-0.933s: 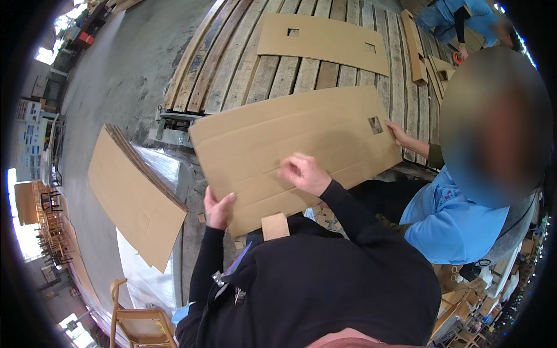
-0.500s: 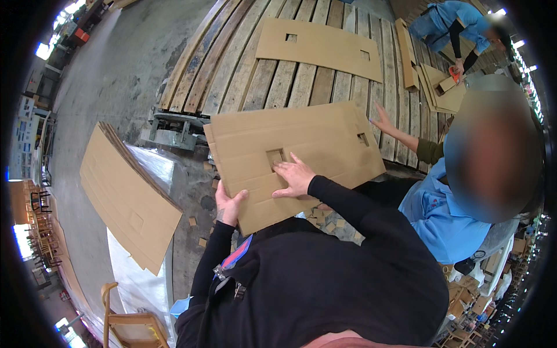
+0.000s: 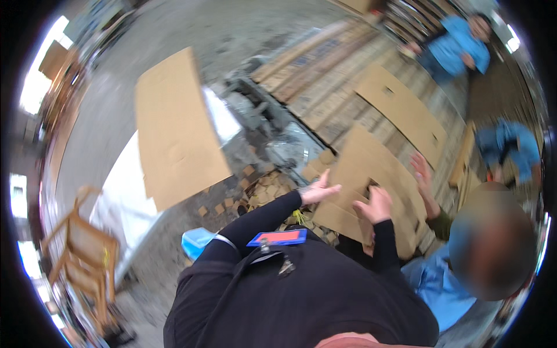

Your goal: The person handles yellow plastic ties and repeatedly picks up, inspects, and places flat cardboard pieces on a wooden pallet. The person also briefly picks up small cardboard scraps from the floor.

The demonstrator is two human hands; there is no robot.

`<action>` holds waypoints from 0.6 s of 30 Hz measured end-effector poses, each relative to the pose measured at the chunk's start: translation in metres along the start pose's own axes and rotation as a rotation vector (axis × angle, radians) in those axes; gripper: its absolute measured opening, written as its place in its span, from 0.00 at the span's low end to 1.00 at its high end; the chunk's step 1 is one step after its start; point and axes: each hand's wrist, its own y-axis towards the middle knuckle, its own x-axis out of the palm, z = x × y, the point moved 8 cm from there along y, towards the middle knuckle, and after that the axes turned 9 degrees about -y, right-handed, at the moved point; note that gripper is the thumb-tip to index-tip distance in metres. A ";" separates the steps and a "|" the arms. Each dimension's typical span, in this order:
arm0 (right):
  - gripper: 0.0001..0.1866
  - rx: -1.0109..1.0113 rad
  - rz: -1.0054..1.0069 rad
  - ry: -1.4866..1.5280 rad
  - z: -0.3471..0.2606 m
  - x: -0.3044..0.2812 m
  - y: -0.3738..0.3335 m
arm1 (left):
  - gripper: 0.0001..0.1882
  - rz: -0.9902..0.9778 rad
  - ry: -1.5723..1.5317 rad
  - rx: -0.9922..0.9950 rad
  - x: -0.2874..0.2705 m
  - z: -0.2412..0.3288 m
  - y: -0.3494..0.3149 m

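1. The left hand (image 3: 318, 191) was open, thumb apart from the fingers, at the left edge of a cardboard sheet (image 3: 371, 156); I couldn't tell whether it touched.
2. The right hand (image 3: 378, 206) had its fingers bent at a dark cut-out (image 3: 370, 184) in that sheet, though blur hid any grip.
3. The sheet overlapped the near edge of a slatted wooden platform (image 3: 325, 58) (whether it rested there, I couldn't say).
4. With so little visibly holding it, the sheet could have slid off that edge, I judged; a hard push at the cut-out could have torn its rim.
5. A co-worker's hand (image 3: 422, 168) was raised, fingers spread, by the sheet's right side.
6. Farther in from the platform's near edge lay a second panel (image 3: 400, 113) with two holes.
7. Small cardboard squares (image 3: 271, 190) littered the floor. Leftward, a plain panel (image 3: 177, 127) lay over white sheeting (image 3: 125, 197), near a wooden chair (image 3: 91, 240). Two more co-workers in blue stood past the platform.
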 end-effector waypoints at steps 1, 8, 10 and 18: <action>0.34 -0.037 0.076 0.070 -0.003 -0.023 -0.001 | 0.53 0.023 0.013 0.017 -0.010 0.007 -0.006; 0.20 -0.409 -0.045 1.103 -0.178 -0.022 0.056 | 0.26 1.020 -0.043 0.412 -0.287 0.034 -0.202; 0.23 -0.400 -0.219 1.144 -0.270 0.015 0.090 | 0.28 1.569 0.412 0.016 -0.377 0.022 -0.307; 0.41 -0.108 -0.237 0.709 -0.498 0.070 0.164 | 0.44 1.409 0.388 -0.667 -0.498 -0.055 -0.384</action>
